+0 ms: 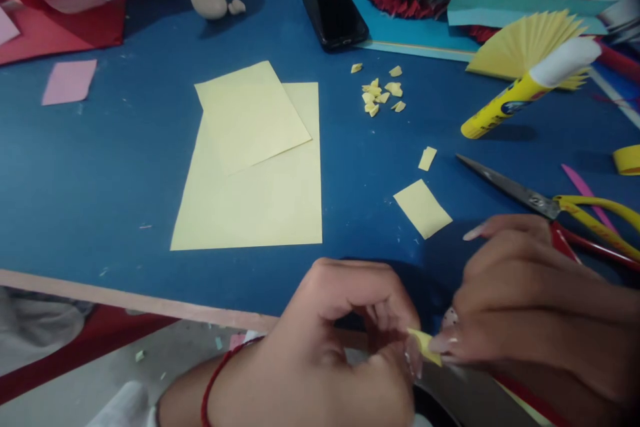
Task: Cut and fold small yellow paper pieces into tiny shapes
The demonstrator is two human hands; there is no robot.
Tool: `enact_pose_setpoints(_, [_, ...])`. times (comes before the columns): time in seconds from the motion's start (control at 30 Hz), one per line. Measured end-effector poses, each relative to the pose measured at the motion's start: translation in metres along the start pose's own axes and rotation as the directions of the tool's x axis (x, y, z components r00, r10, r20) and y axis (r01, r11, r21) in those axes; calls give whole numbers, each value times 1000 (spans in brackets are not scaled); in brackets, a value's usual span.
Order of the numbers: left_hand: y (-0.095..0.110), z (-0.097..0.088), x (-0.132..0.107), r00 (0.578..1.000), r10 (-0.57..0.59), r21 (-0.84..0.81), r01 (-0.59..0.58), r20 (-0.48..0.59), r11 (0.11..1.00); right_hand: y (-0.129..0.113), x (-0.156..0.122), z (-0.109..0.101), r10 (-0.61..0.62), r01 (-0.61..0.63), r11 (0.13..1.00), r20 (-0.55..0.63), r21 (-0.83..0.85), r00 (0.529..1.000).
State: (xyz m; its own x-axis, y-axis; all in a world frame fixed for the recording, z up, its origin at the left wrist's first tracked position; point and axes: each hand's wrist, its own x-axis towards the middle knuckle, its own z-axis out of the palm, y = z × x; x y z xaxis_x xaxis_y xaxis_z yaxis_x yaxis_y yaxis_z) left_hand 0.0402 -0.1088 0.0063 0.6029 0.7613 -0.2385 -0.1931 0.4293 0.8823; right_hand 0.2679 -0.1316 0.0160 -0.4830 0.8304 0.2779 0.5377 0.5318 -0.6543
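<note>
Pinching a small yellow paper piece (425,347) with both hands at the near edge of the counter (125,173): left hand (345,333) narrow, thumb and fingertips on one end; right hand (525,307) likewise narrow on the other end. Piece tilted, partly hidden by fingers; cannot tell whether folded. Red cord (215,377) around left wrist.

Just beyond the hands, toward the far edge: yellow paper rectangle (423,209), flat; tiny yellow scrap (427,159) near it, apart. Farther along the same way, loose cluster of small yellow bits (369,98). Left of these: smaller yellow sheet (253,110) askew on top of larger yellow sheet (265,207), both clear of the near edge. Well apart, toward the left: pink paper square (69,82).

On the right side: scissors (523,190), tips toward the far edge and leftward, handles just beside the right hand; cannot tell whether touching. Beyond, yellow glue stick (500,107) with white cap, in front of yellow paper fan (523,47).

Nearer the far edge: black phone (335,13) beside blue sheet (420,39); to its left, pale egg-shaped lump (209,1).
</note>
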Motion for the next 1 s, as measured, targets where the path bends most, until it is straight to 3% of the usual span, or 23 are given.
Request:
enact_pose_setpoints(0.07, [1,0,2,1000,27,95,-28,7,995,1,13,-7,74,-79,985,32,156,997])
enact_pose_setpoints(0.2, [2,0,6,992,110,321,-123,58,939,10,22,-10,68,-112,949,157,294,985])
enact_pose_setpoints(0.43, [3,-1,4,989,53,514,-117,139,850,16,22,-11,135,-231,927,312,296,940])
enact_pose_setpoints(0.6, [2,4,0,986,140,626,-169,96,761,10,20,-13,189,-274,928,314,254,931])
enact_pose_setpoints(0.73, [1,4,2,988,138,625,-152,71,765,7,18,-12,224,-295,923,278,247,934])
enact_pose_setpoints(0.87, [1,-1,6,981,77,552,-165,179,817,7,17,-10,212,-273,933,257,234,943])
enact_pose_setpoints(1.0, [-1,-5,8,964,153,541,-249,217,804,7,17,-9,169,-225,949,246,222,954])
